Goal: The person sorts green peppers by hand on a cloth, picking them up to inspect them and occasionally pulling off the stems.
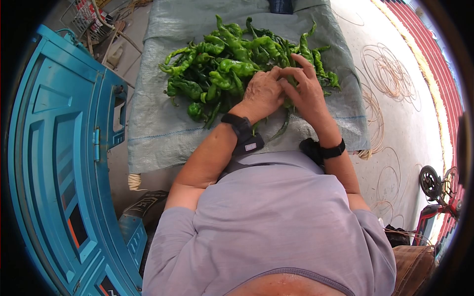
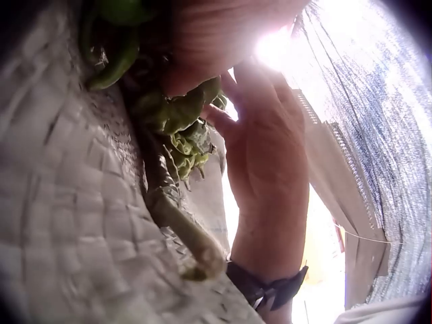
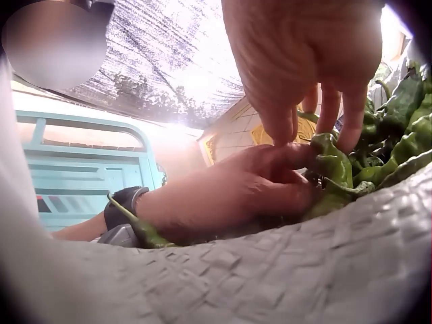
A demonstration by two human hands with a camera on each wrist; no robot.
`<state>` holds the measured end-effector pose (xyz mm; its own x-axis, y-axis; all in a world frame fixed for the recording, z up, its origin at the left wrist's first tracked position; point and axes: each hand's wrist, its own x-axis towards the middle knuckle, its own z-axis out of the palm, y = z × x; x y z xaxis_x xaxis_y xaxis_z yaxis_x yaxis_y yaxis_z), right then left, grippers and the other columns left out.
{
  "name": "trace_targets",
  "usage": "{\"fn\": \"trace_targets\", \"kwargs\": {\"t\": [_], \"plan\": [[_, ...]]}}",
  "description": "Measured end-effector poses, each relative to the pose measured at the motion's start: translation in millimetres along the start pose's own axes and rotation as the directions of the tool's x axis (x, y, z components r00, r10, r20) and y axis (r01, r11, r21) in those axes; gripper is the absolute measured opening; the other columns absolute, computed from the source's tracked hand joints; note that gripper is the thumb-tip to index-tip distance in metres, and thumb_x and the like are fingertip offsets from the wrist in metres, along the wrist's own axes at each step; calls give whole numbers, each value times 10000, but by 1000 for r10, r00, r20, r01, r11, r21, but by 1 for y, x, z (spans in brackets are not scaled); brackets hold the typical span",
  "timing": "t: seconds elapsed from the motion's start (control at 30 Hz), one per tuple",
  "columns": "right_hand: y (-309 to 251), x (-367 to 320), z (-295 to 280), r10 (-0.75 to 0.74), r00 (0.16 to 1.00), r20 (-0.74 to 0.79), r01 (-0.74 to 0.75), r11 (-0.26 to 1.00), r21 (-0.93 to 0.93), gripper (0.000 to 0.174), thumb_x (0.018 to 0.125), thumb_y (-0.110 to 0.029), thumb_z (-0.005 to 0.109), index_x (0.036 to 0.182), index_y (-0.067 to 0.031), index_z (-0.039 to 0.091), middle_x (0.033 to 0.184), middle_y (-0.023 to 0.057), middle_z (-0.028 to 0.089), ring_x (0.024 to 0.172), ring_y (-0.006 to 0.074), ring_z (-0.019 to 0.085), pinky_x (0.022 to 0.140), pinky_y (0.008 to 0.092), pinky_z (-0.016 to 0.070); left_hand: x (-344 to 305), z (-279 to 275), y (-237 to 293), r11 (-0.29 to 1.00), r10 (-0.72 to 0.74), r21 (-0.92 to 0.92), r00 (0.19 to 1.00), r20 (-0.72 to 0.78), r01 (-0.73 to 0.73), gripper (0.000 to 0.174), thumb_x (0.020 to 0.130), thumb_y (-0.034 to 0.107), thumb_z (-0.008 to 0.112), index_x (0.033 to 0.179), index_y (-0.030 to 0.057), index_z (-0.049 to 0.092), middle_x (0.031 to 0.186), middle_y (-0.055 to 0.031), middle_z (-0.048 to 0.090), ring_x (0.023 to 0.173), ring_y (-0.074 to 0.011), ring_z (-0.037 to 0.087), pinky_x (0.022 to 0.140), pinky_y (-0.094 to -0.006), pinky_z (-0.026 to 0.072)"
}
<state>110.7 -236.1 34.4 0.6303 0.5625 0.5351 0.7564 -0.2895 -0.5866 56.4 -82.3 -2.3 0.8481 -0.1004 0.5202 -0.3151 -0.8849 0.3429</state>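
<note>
Pepper heap [image 1: 229, 66] on woven sheet [image 1: 168, 128], at heap's near side left hand [image 1: 264, 92] pinching one pepper [image 3: 334, 162], right hand [image 1: 308, 91] fingers parted, grip unclear, slim pepper [image 1: 282, 127] long axis slanting off heap

Strong backlit glare in both wrist views

Two hands [image 1: 263, 93], two wristbands [image 1: 334, 150], many green peppers [image 1: 234, 45] (overlapping, uncountable).

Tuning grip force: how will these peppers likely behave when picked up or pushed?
Likely slippery: the peppers look glossy. Probably somewhat yielding under a squeeze, given their creased, folded skins. Unlikely to roll far, since many are long and crooked; lifting one may drag tangled neighbours.
</note>
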Motion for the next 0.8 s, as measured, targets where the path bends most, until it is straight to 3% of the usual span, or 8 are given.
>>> {"fn": "trace_targets", "kwargs": {"t": [0.5,0.67,0.8], "plan": [[8,-5,1,149,988,-26,-146,984,104,273,841,38,673,1071,-101,720,1331,89,581,1033,209,661,772,295,560,-1,-7,2,999,26,25,999,23,-26,405,713,1,704,1107,87,663,1288,-104,529,1027,-334,617,897,-451,489],[8,-5,-1,73,981,-179,-62,996,64,253,844,53,660,1047,-87,720,1294,86,597,1032,189,652,776,292,554,-2,0,-2,998,36,58,999,0,-35,451,720,3,737,1145,132,658,1298,-97,510,1008,-332,612,911,-448,497],[8,-1,-7,17,937,-349,-16,1000,4,263,840,75,642,1030,-88,722,1263,86,611,1055,185,643,774,291,553,-1,-4,2,999,-45,19,999,6,45,448,751,17,750,1164,168,664,1275,-87,508,985,-310,617,913,-446,505]]}}
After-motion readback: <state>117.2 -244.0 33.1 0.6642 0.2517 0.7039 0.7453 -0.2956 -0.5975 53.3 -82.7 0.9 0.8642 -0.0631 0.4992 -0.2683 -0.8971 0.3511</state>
